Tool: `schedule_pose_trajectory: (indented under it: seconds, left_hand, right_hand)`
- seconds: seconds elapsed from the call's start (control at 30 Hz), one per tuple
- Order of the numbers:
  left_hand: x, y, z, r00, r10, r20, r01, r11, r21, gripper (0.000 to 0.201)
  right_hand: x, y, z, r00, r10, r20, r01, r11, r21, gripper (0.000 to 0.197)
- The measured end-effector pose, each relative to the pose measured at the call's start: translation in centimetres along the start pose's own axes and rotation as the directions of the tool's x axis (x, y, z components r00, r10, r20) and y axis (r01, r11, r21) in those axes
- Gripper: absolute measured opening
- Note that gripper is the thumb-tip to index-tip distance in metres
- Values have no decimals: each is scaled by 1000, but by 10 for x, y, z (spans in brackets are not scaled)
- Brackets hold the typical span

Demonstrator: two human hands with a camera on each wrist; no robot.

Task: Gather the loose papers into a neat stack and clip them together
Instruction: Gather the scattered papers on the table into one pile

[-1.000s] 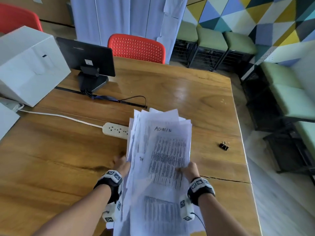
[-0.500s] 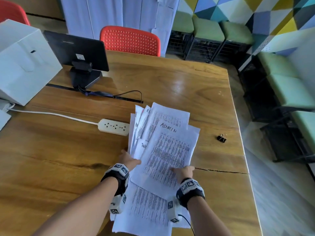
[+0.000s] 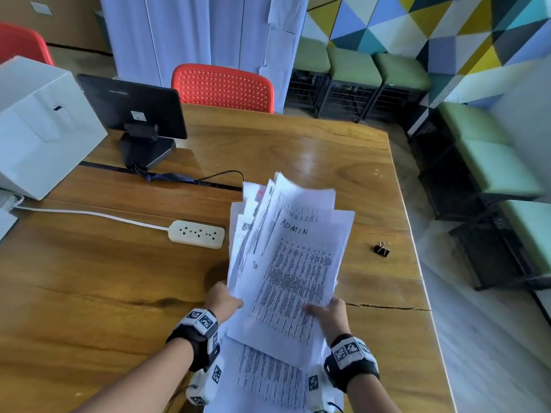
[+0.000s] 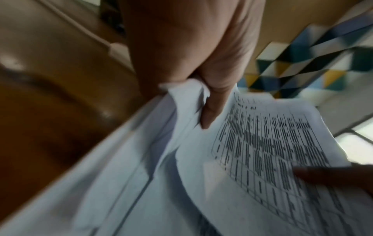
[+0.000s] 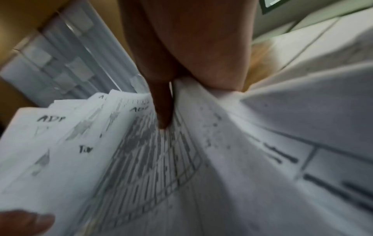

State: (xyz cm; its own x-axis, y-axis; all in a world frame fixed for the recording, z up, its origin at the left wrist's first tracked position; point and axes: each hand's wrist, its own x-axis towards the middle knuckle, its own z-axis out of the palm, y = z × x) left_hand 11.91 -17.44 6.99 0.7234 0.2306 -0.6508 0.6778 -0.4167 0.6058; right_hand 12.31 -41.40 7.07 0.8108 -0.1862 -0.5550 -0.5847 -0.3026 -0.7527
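Half a second back the papers lay spread flat on the wooden table under both palms; now they are lifted again, their far ends tipped up and fanned above the surface, much as they stood a full second ago. Both hands hold the bundle from its near sides: the left hand has its thumb on top and fingers underneath, pinching a bunched edge, as the left wrist view shows, and the right hand pinches the opposite edge the same way, thumb laid over the printed sheet. Holding the two sides like this probably lets the person tap or shake the sheets so their edges fall level, since they are plainly uneven, with corners sticking out at several angles and one sheet hanging low toward the body. Handwritten "ADMIN" heads the top sheet above a dense printed table whose rows are too small to read; a sheet behind shows "ADM" and another a fragment like "Ta". Waiting well to the right, near the table edge, sits the black binder clip, untouched, presumably kept within reach for the clipping step.
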Motion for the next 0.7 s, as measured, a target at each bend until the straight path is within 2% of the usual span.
schedule_pose_trajectory:
  seconds: [0.03, 0.13, 0.17, 0.2, 0.27, 0.33, 0.37, 0.4, 0.43, 0.47, 0.53, 0.57, 0.6, 0.63, 0.67, 0.7]
  left_hand:
    - [0, 3, -2, 999, 31, -19, -32, 997, -76, 14]
    - [-8, 25, -14, 985, 74, -153, -109, 965, -237, 24]
    - [-10, 32, -20, 979, 104, -176, -152, 946, -287, 23]
    - [-15, 41, -26, 965, 173, -198, -233, 913, -334, 19]
    - [-28, 59, -39, 910, 323, -260, -406, 819, -405, 19]
    - [-36, 69, -50, 888, 376, -263, -459, 746, -483, 24]
    - [-37, 71, -55, 893, 383, -236, -449, 731, -513, 25]
    - [-40, 76, -60, 912, 385, -142, -398, 746, -534, 26]
    - [-40, 78, -64, 923, 385, -27, -337, 771, -541, 36]
    - [-38, 77, -66, 923, 377, 74, -278, 789, -548, 53]
    - [-40, 79, -64, 909, 396, 130, -266, 792, -550, 82]
    - [-44, 82, -61, 899, 417, 136, -284, 790, -543, 83]
    - [-46, 83, -57, 901, 422, 96, -315, 792, -523, 69]
    - [-48, 86, -55, 898, 439, 7, -377, 778, -503, 45]
    - [-47, 87, -56, 896, 438, -77, -417, 768, -485, 31]
    - [-45, 86, -59, 884, 451, -124, -452, 757, -472, 29]
  right_hand:
    - [-5, -7, -4, 997, -69, -39, 70, 997, 17, 23]
    - [-17, -29, -20, 954, -270, -130, 281, 957, 75, 33]
    - [-21, -38, -26, 930, -330, -162, 348, 932, 100, 26]
    - [-27, -47, -33, 903, -379, -201, 408, 904, 127, 18]
    - [-38, -65, -44, 855, -444, -268, 495, 854, 163, 17]
    - [-45, -75, -55, 824, -495, -275, 551, 813, 188, 17]
    - [-46, -75, -60, 819, -507, -268, 562, 804, 196, 19]
    - [-46, -76, -64, 822, -514, -245, 563, 800, 208, 29]
    - [-46, -77, -67, 824, -522, -221, 563, 798, 214, 38]
    - [-45, -78, -69, 824, -527, -206, 564, 795, 224, 39]
    - [-43, -81, -67, 819, -540, -194, 573, 788, 227, 32]
    - [-41, -82, -64, 820, -544, -181, 573, 786, 232, 34]
    - [-40, -84, -61, 821, -546, -169, 571, 785, 238, 36]
    - [-41, -87, -59, 821, -548, -159, 571, 784, 242, 38]
    - [-42, -89, -61, 821, -553, -141, 570, 783, 250, 38]
    - [-42, -91, -66, 823, -554, -121, 565, 782, 262, 36]
